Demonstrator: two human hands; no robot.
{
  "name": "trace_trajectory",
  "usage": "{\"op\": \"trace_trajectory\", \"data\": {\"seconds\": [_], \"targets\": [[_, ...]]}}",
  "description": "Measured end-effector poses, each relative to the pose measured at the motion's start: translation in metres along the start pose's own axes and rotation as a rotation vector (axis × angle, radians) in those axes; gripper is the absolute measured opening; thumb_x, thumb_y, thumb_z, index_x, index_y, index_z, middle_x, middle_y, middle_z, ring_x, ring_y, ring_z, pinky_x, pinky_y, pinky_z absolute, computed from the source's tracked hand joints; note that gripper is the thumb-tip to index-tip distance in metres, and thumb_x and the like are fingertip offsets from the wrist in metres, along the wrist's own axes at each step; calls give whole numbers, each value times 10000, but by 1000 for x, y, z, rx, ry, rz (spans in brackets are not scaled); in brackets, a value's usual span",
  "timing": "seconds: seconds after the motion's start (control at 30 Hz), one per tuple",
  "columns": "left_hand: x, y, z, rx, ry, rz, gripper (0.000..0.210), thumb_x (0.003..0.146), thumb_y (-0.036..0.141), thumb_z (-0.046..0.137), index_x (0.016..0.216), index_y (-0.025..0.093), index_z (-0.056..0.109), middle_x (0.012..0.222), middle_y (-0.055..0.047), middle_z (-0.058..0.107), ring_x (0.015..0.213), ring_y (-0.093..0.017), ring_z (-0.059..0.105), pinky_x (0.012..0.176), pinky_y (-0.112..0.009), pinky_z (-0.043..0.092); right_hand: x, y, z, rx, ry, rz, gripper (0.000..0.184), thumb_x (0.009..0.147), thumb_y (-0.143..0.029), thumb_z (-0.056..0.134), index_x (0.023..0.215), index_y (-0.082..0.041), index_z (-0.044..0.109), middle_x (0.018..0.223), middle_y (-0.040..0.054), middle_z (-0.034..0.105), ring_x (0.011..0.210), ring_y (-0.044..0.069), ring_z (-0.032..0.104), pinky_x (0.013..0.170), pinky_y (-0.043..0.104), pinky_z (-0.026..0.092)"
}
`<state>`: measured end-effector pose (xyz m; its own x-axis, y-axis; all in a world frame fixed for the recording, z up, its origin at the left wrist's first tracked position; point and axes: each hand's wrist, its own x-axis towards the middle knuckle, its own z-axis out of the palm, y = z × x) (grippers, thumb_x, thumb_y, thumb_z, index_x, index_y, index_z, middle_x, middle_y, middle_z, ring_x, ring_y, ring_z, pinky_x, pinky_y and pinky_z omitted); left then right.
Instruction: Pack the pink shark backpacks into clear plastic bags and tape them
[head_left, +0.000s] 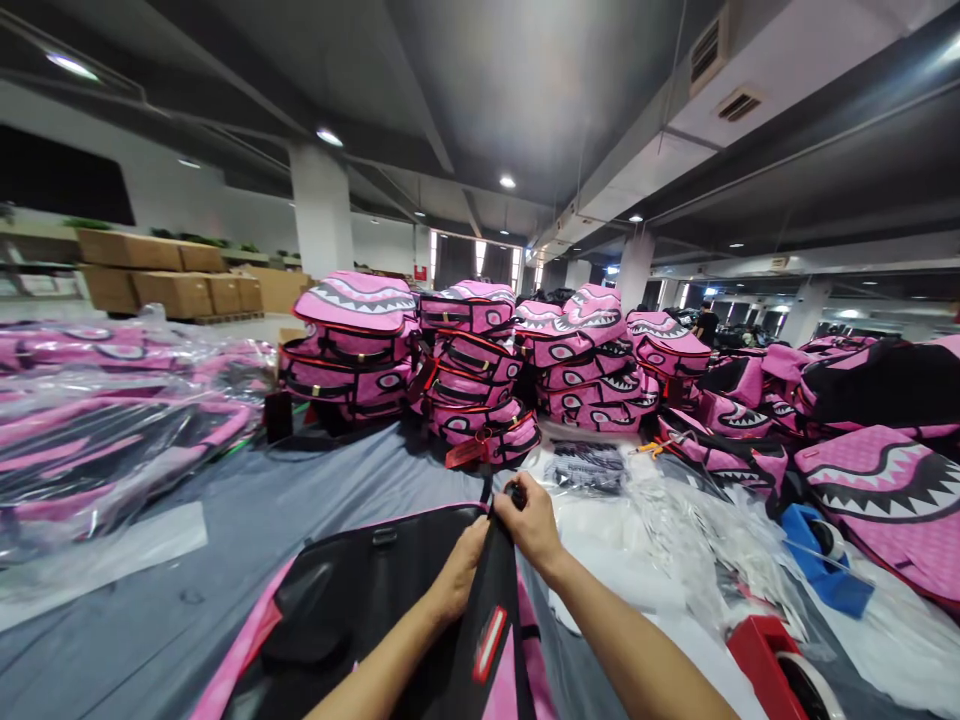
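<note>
Backpack point(375, 585) near stacked pink bags point(480, 355)

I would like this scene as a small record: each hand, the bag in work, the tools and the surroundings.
Left hand: against the black strap, grip unclear
Right hand: pinching the strap farther out
Bag in work: pink and black, black side up, on grey cloth
Tools: red tape dispenser and blue tape dispenser, to the right
Surroundings: stacked pink bags ahead, plastic-wrapped bags at left, cardboard boxes behind
</note>
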<state>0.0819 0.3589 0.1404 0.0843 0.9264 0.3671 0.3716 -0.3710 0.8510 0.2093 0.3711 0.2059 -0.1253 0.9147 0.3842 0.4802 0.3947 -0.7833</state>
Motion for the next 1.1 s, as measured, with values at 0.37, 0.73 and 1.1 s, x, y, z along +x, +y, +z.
{"op": "trace_trajectory", "data": {"seconds": [0.37, 0.73, 1.1], "targets": [[-31, 0, 3, -197, 121, 237, 390, 925, 554, 505, 970, 209, 681, 836, -29, 741, 761, -190, 719, 747, -277, 575, -50, -36, -30, -1, 163, -450, 88, 715, -256, 615, 715, -209, 541, 587, -61, 494, 490, 94, 458, 494, 205, 352], [-18, 42, -15, 22, 323, 389, 513, 845, 403, 676, 1307, 250, 513, 1374, -125, 587, 1337, -291, 530, 1169, -530, 378, -37, -62, -80, 80, -47, -292, 204, 800, -362, 643, 750, -199, 530, 630, -57, 470, 559, 99, 446, 530, 215, 367], [-79, 54, -37, 50, -28, 81, 317, 928, 373, 461, 729, 199, 637, 722, -28, 678, 694, -203, 602, 627, -286, 467, 33, -34, -63, 15, -324, -329, 371, 886, -499, 709, 1067, -202, 582, 885, -12, 580, 790, 147, 565, 721, 264, 455]]}}
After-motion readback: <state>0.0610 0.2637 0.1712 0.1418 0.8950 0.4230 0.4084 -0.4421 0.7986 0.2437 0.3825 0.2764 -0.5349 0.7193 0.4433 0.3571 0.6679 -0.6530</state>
